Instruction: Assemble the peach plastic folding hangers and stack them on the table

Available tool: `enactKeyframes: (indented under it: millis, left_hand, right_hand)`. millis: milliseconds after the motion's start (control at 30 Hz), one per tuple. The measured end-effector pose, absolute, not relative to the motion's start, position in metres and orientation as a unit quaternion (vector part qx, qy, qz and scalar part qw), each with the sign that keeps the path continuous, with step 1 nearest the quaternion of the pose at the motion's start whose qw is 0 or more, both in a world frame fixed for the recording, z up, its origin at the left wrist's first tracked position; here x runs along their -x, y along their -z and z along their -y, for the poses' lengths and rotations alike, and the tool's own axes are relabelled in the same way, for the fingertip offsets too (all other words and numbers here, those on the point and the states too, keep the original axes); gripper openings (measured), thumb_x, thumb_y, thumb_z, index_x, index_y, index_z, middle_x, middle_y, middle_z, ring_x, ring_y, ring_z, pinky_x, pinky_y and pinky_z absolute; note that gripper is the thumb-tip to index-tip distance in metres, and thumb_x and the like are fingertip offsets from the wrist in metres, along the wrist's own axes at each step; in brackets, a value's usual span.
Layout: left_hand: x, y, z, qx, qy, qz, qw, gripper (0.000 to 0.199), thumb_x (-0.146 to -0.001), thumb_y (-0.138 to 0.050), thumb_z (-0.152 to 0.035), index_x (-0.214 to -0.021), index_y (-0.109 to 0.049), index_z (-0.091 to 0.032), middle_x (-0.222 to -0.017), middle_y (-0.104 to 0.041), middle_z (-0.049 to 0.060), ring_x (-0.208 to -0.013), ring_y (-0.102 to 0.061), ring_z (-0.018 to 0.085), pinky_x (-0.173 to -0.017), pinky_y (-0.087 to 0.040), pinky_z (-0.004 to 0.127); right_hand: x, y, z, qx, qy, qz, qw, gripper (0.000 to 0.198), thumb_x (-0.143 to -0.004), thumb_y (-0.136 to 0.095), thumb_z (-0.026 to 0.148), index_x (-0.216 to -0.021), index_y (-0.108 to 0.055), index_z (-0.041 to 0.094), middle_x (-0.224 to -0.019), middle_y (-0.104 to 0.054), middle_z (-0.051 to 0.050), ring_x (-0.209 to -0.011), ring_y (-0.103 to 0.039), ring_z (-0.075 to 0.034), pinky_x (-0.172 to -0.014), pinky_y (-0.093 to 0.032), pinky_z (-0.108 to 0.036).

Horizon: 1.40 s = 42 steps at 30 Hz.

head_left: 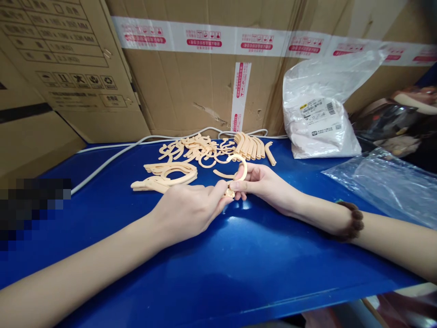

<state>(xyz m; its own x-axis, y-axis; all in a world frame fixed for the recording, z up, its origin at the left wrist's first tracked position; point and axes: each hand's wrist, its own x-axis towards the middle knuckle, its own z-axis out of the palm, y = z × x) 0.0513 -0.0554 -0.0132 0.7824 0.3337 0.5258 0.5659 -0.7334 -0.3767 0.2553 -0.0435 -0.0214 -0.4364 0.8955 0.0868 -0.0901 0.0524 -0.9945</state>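
Note:
A cream plastic hanger hook (pixel 243 165) curves up from between my two hands, over the middle of the table. My right hand (pixel 257 182) grips it near its lower end, thumb on top. My left hand (pixel 194 205) meets the right one there, its thumb and forefinger pinched on the small end piece of the same hook; the fingers partly cover this joint. Beyond my left knuckles lie stacked cream hanger parts (pixel 150 184). Just behind the hands is a loose heap of small hooks (pixel 200 148), and right of it a row of curved hanger arms (pixel 251 146).
The blue table (pixel 218 273) carries a white plastic bag (pixel 321 130) with a label at back right. A clear plastic sheet (pixel 382 182) lies before it. A white cable (pixel 112 160) runs behind the parts. Cardboard boxes (pixel 205 86) wall off the back and left.

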Motion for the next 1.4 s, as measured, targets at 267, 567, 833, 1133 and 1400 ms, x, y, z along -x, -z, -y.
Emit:
enactKeyframes:
  millis: [267, 567, 833, 1133, 1400]
  left_hand:
    - [-0.049, 0.012, 0.055, 0.921, 0.205, 0.225, 0.243, 0.033, -0.103, -0.029, -0.029, -0.092, -0.056, -0.015, -0.053, -0.061, -0.002, -0.043, -0.06, 0.016, -0.041, -0.024, 0.027]
    - [-0.049, 0.013, 0.055, 0.933, 0.172, 0.245, 0.202, 0.034, -0.104, -0.025, -0.031, -0.103, -0.055, -0.013, -0.057, -0.065, 0.0, -0.044, -0.062, 0.017, -0.041, -0.025, 0.026]
    - [-0.052, 0.009, 0.06, 0.932, 0.062, 0.33, 0.133, 0.037, -0.102, -0.028, -0.037, -0.118, -0.052, -0.015, -0.069, -0.071, 0.005, -0.056, -0.067, 0.024, -0.045, -0.031, 0.027]
    - [-0.05, -0.008, 0.057, 0.882, 0.136, 0.369, -0.26, 0.022, -0.098, -0.041, -0.034, -0.103, -0.058, -0.021, -0.08, -0.066, -0.001, -0.063, -0.062, 0.013, -0.058, -0.048, 0.024]
    - [-0.053, -0.008, 0.052, 0.67, 0.195, 0.419, -0.581, 0.017, -0.082, -0.06, -0.03, -0.093, -0.059, -0.017, -0.082, -0.061, 0.003, -0.082, -0.064, 0.019, -0.049, -0.058, 0.025]
  right_hand:
    - [-0.255, 0.018, 0.045, 0.34, -0.603, 0.609, 0.388, 0.03, -0.069, -0.082, 0.028, -0.07, -0.055, 0.016, -0.065, -0.069, 0.003, -0.056, -0.059, -0.006, -0.053, -0.047, -0.019]
    - [-0.253, 0.015, 0.047, 0.357, -0.573, 0.634, 0.377, 0.03, -0.068, -0.082, 0.03, -0.071, -0.055, 0.016, -0.063, -0.067, 0.003, -0.056, -0.06, -0.008, -0.054, -0.048, -0.02]
    - [-0.253, 0.016, 0.048, 0.356, -0.558, 0.642, 0.387, 0.032, -0.066, -0.084, 0.03, -0.07, -0.055, 0.017, -0.064, -0.065, 0.004, -0.056, -0.058, -0.008, -0.055, -0.047, -0.022]
    - [-0.257, 0.016, 0.052, 0.363, -0.455, 0.705, 0.404, 0.027, -0.08, -0.072, 0.041, -0.076, -0.057, 0.018, -0.075, -0.066, 0.0, -0.068, -0.059, -0.012, -0.063, -0.046, -0.026]
    - [-0.27, 0.018, 0.033, 0.385, -0.345, 0.714, 0.473, 0.033, -0.099, -0.022, 0.034, -0.088, -0.05, 0.021, -0.069, -0.059, 0.0, -0.063, -0.053, -0.014, -0.062, -0.04, -0.029]
